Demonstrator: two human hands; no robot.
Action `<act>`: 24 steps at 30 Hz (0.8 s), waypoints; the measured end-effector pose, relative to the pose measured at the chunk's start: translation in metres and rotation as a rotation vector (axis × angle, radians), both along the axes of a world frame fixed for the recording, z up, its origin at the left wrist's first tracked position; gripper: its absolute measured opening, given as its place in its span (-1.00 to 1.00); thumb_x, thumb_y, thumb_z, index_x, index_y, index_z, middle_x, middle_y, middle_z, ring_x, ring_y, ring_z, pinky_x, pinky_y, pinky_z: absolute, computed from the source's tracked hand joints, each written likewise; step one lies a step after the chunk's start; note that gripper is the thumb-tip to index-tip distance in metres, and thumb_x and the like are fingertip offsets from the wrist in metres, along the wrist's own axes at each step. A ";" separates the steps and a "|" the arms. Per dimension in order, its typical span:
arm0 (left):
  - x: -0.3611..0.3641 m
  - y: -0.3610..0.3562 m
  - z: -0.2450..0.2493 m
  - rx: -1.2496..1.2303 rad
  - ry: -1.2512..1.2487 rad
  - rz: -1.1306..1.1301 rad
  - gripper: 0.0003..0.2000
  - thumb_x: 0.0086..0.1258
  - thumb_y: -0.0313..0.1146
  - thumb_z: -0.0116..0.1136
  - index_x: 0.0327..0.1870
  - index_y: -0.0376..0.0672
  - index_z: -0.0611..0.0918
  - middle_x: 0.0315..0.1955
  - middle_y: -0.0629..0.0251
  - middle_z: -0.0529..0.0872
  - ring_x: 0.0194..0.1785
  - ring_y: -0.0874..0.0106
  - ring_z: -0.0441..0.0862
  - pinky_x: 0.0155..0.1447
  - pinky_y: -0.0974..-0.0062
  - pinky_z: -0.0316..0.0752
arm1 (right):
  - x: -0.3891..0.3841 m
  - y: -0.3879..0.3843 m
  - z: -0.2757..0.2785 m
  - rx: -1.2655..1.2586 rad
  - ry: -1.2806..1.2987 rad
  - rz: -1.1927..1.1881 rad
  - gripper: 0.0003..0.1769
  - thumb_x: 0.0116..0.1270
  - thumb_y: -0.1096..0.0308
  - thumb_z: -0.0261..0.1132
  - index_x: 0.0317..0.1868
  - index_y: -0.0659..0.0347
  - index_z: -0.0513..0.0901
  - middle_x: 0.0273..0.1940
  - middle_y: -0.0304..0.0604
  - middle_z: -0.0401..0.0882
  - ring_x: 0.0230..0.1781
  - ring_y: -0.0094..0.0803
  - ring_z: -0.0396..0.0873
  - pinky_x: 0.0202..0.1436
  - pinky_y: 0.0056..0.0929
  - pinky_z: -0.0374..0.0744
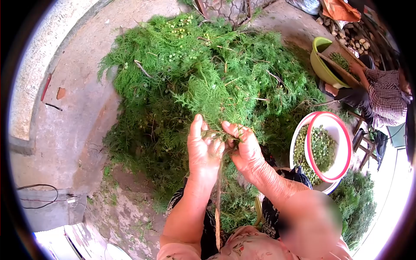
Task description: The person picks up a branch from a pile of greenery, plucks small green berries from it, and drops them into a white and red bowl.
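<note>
Our left hand (203, 151) and right hand (246, 149) close together on a leafy sprig (213, 106), best gripped near the stem, we judge.

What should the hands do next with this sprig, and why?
Probably pluck with the right hand and carry the pickings to the white basin: both it and the left hand grip the sprig above the pile, and the basin beside them already holds small green berries.

Outdoor rural yard used for sorting harvest. Evidence: bare concrete ground (73, 125), a large heap of cut green branches (208, 73), basins of green seeds (323, 149), stacked firewood (353, 41).
</note>
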State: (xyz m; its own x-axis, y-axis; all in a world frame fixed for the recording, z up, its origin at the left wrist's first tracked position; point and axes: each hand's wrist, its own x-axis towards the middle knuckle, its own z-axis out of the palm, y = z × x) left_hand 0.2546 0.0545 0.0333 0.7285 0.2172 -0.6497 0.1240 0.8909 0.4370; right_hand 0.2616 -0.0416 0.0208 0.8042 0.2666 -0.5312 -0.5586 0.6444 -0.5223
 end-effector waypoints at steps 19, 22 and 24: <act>0.002 0.019 0.002 0.076 -0.076 -0.122 -0.70 0.28 -0.06 0.12 -0.54 0.02 0.38 -0.84 0.57 0.24 -0.89 0.63 0.11 -0.83 0.69 0.06 | 0.010 0.001 0.000 -0.317 -0.234 0.253 -0.73 0.22 0.17 0.31 -0.38 0.25 0.60 -0.53 -0.32 0.56 -0.57 -0.62 0.36 -0.45 -0.58 0.35; -0.003 0.023 0.001 0.205 -0.107 -0.178 -0.75 0.27 -0.12 0.15 -0.50 -0.02 0.45 -0.77 0.54 0.30 -0.84 0.69 0.14 -0.77 0.77 0.04 | 0.011 0.001 0.001 -0.456 -0.412 0.350 -0.74 0.23 0.22 0.29 -0.31 0.29 0.61 -0.47 -0.28 0.60 -0.50 -0.64 0.41 -0.36 -0.55 0.41; -0.005 0.021 0.006 0.394 -0.114 -0.226 -0.75 0.26 -0.14 0.16 -0.51 -0.05 0.47 -0.74 0.54 0.34 -0.80 0.72 0.18 -0.76 0.78 0.04 | 0.007 -0.001 0.005 -0.380 -0.433 0.324 -0.73 0.24 0.25 0.29 -0.22 0.32 0.61 -0.44 -0.23 0.62 -0.46 -0.61 0.43 -0.26 -0.54 0.45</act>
State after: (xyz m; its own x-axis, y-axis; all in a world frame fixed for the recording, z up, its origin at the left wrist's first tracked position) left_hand 0.2499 0.0760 0.0396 0.8480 0.2586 -0.4627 0.2278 0.6104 0.7587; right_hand 0.2686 -0.0428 0.0259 0.8768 0.3890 -0.2828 -0.3817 0.2052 -0.9012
